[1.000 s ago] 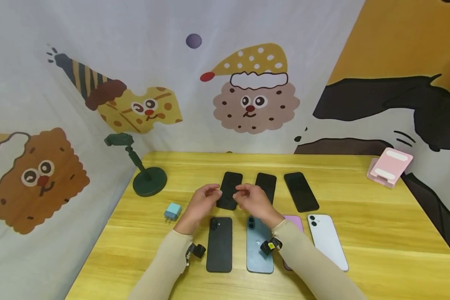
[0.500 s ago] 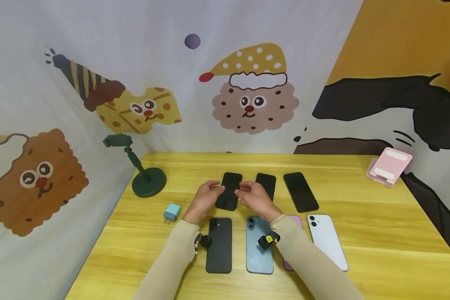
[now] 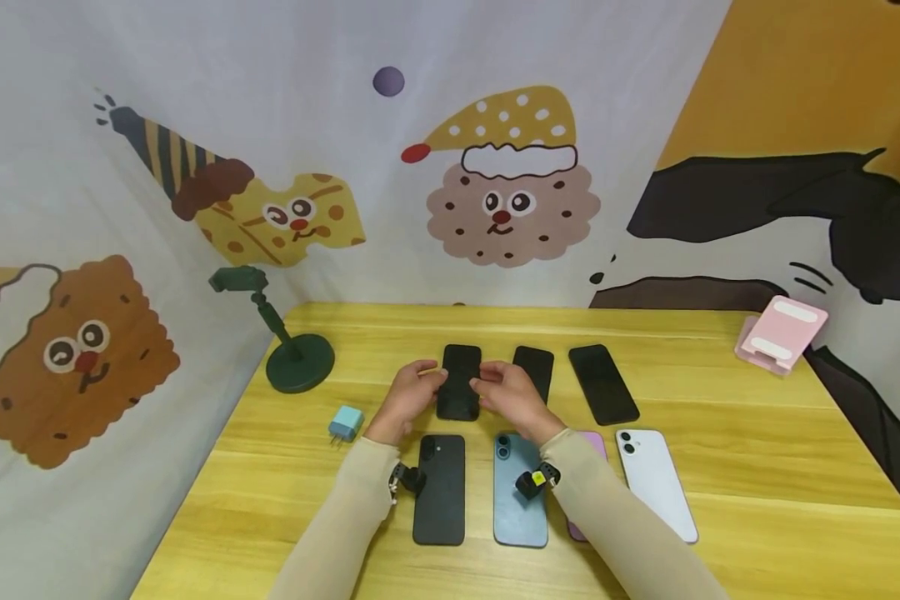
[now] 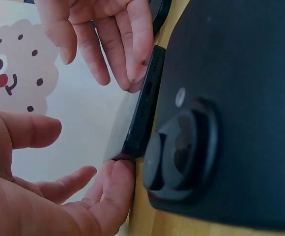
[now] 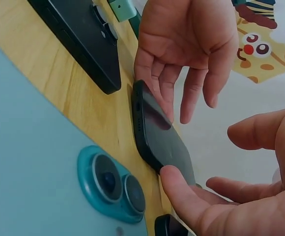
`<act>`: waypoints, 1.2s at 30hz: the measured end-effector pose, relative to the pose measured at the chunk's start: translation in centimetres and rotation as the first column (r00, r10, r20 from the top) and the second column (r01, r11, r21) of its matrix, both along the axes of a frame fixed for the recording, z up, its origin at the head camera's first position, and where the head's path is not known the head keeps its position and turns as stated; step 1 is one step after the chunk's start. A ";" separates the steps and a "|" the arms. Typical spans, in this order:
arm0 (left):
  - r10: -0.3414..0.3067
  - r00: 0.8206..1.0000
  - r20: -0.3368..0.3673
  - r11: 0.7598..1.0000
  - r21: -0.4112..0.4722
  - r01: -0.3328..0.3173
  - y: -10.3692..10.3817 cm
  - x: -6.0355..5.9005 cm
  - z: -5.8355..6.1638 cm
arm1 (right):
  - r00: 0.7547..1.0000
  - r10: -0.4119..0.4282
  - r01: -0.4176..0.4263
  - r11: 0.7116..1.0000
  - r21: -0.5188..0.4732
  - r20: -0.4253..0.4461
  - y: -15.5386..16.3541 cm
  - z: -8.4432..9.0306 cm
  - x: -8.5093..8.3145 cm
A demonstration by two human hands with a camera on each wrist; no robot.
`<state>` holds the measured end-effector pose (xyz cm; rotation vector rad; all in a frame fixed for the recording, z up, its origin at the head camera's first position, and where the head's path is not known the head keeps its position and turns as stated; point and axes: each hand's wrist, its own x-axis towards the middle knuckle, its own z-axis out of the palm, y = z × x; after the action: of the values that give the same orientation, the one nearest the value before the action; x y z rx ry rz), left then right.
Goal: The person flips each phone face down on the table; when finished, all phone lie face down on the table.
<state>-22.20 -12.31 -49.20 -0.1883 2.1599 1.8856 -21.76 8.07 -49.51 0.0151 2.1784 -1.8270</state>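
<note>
Cartoon biscuit faces in party hats cover the cloth backdrop (image 3: pixel 495 125) behind a yellow wooden table (image 3: pixel 757 467). On it, in the far row's left spot, lies a black phone (image 3: pixel 460 382), screen up, slim and glossy with rounded corners and a dark edge that shows small slots in the wrist views. The left hand (image 3: pixel 407 402) has its fingertips against the phone's left edge, and the right hand (image 3: pixel 512 397) meets the right edge, so the two hands bracket it with straight, relaxed fingers rather than wrapping round it. Two more dark phones (image 3: pixel 534 372) (image 3: pixel 603 382) lie screen up beside it. Nearer the person sits a second row, backs up: a black phone with camera bump (image 3: pixel 439 492), a blue phone (image 3: pixel 519 504), a purple phone (image 3: pixel 592 446) partly under the right sleeve, and a white phone (image 3: pixel 656 482). A small blue charger (image 3: pixel 346 423) rests to the left, a green stand (image 3: pixel 292 354) beyond it, and a pink holder (image 3: pixel 780 335) at the far right corner.
</note>
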 end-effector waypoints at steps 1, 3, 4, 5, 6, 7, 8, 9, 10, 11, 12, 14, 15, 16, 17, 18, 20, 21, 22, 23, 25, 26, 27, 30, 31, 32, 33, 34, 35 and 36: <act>0.004 1.000 -0.001 1.000 0.004 -0.004 0.0 0.0 0.0 | 1.000 0.001 -0.001 1.000 0.001 0.000 0.0 0.0 0.0; 0.018 1.000 -0.008 1.000 0.005 -0.018 0.0 0.0 -0.1 | 1.000 0.003 -0.003 1.000 -0.003 -0.002 0.0 -0.1 0.1; 0.028 1.000 -0.012 1.000 0.008 -0.028 0.1 0.0 -0.1 | 1.000 0.003 -0.003 1.000 -0.005 -0.005 0.0 -0.2 0.1; 0.037 0.999 -0.020 0.999 0.011 -0.037 0.2 0.0 -0.2 | 1.000 0.003 -0.003 1.000 -0.007 -0.009 0.0 -0.3 0.1; 0.045 0.999 -0.027 0.999 0.015 -0.045 0.2 -0.1 -0.3 | 1.000 0.003 -0.003 1.000 -0.010 -0.014 0.1 -0.5 0.2; 0.055 0.998 -0.036 0.998 0.020 -0.054 0.3 -0.1 -0.4 | 1.000 0.002 -0.002 1.000 -0.013 -0.018 0.1 -0.7 0.2; 0.064 0.997 -0.041 0.998 0.030 -0.062 0.4 -0.2 -0.4 | 1.000 -0.002 0.002 1.000 -0.019 -0.022 0.0 -0.8 0.2; 0.071 0.997 -0.042 0.997 0.045 -0.069 0.5 -0.2 -0.4 | 1.000 -0.003 0.002 1.000 -0.025 -0.023 0.0 -0.9 0.2; 0.075 0.996 -0.043 0.996 0.059 -0.073 0.5 -0.3 -0.5 | 1.000 -0.005 0.004 1.000 -0.029 -0.024 -0.1 -1.0 0.2; 0.077 0.996 -0.043 0.995 0.071 -0.074 0.6 -0.4 -0.6 | 1.000 -0.005 0.004 0.999 -0.032 -0.025 -0.2 -1.1 0.2; 0.077 0.996 -0.038 0.994 0.085 -0.074 0.6 -0.5 -0.7 | 1.000 -0.005 0.004 0.999 -0.033 -0.022 -0.2 -1.1 0.3; 0.069 0.997 -0.027 0.990 0.121 -0.065 0.7 -0.6 -0.7 | 1.000 -0.008 0.007 0.999 -0.039 -0.015 -0.3 -1.0 0.2; 0.059 0.998 -0.022 0.989 0.138 -0.056 0.7 -0.7 -0.8 | 1.000 -0.007 0.007 0.999 -0.040 -0.011 -0.3 -1.0 0.2; 0.048 0.999 -0.013 0.986 0.158 -0.046 0.7 -0.7 -0.8 | 1.000 -0.009 0.009 0.999 -0.039 -0.009 -0.3 -1.0 0.2; 0.037 0.999 -0.004 0.983 0.178 -0.035 0.7 -0.7 -0.8 | 1.000 -0.009 0.009 0.999 -0.037 -0.009 -0.2 -0.9 0.2; 0.024 1.000 0.007 0.978 0.205 -0.025 0.7 -0.7 -0.7 | 1.000 -0.010 0.010 0.999 -0.036 -0.008 -0.2 -0.9 0.2; -0.001 1.000 0.020 0.968 0.249 -0.004 0.8 -0.6 -0.6 | 1.000 -0.008 0.008 0.999 -0.040 -0.006 0.0 -0.7 0.1; -0.014 1.000 0.025 0.964 0.267 0.006 0.9 -0.6 -0.6 | 1.000 -0.005 0.005 0.999 -0.045 -0.007 0.0 -0.6 0.1; -0.023 0.999 0.034 0.958 0.286 0.012 0.9 -0.6 -0.6 | 1.000 -0.001 0.001 0.999 -0.050 -0.013 0.1 -0.5 0.1; -0.034 0.999 0.039 0.954 0.301 0.021 1.0 -0.6 -0.6 | 1.000 0.002 -0.003 0.998 -0.056 -0.014 0.1 -0.4 0.1; -0.059 0.997 0.042 0.947 0.318 0.043 1.2 -0.6 -0.7 | 1.000 0.008 -0.009 0.997 -0.072 -0.014 0.3 -0.2 0.1; -0.070 0.996 0.045 0.944 0.326 0.052 1.4 -0.6 -0.7 | 1.000 0.010 -0.011 0.997 -0.079 -0.010 0.3 -0.1 0.0; -0.080 0.996 0.049 0.942 0.331 0.060 1.5 -0.6 -0.8 | 1.000 0.011 -0.012 0.996 -0.086 -0.007 0.4 0.0 0.0; -0.111 0.993 0.048 0.937 0.337 0.088 2.0 -0.6 -0.9 | 1.000 0.008 -0.006 0.993 -0.118 0.017 0.6 0.1 -0.2; -0.121 0.992 0.044 0.937 0.335 0.099 2.1 -0.7 -0.9 | 1.000 0.005 -0.001 0.991 -0.130 0.029 0.7 0.0 -0.3; -0.128 0.991 0.041 0.938 0.329 0.108 2.3 -0.7 -1.0 | 0.999 0.004 0.001 0.990 -0.143 0.034 0.8 0.0 -0.4; -0.138 0.990 0.033 0.941 0.317 0.120 2.5 -0.7 -1.0 | 0.999 0.001 0.005 0.988 -0.157 0.040 0.9 -0.1 -0.5; -0.149 0.989 0.025 0.943 0.305 0.135 2.7 -0.7 -0.9 | 0.999 0.000 0.007 0.986 -0.166 0.044 1.0 -0.1 -0.5; -0.159 0.987 0.018 0.947 0.287 0.147 2.9 -0.6 -0.9 | 0.999 0.000 0.009 0.985 -0.172 0.050 1.1 0.0 -0.6; -0.168 0.986 0.013 0.951 0.266 0.158 3.1 -0.6 -0.8 | 0.999 0.000 0.009 0.985 -0.175 0.054 1.2 0.0 -0.6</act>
<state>-22.81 -9.26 -50.05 0.0102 1.8152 2.0305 -22.38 9.27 -49.54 0.0314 1.9759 -1.9902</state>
